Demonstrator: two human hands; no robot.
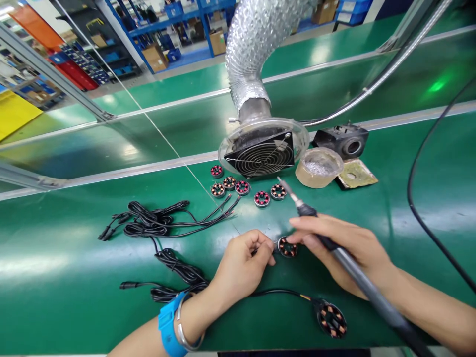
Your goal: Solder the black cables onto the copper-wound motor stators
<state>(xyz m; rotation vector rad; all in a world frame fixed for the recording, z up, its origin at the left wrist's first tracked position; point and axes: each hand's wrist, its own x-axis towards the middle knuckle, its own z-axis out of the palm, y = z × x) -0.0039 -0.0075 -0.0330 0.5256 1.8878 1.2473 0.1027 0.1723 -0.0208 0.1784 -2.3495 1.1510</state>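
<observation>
My right hand (345, 248) is wrapped around a soldering iron (345, 263), its tip pointing up and away to the left. Fingertips of that hand also touch a small motor stator (287, 247) with copper windings, lying on the green bench. Just left of this stator, my left hand (247, 260) is closed in a pinch on a thin solder wire (163, 134), which slants down from the upper left. Near the front edge lies another stator (330, 319), joined to a black cable (277, 291) that passes behind my left wrist.
Several stators (242, 187) with red or copper windings sit below a fume extractor (264, 156). Coiled black cables (148, 220) lie at left. A round tub (319, 167), a sponge tray (357, 173) and a black iron holder (344, 140) stand at back right. A black cord (416, 208) curves down the right.
</observation>
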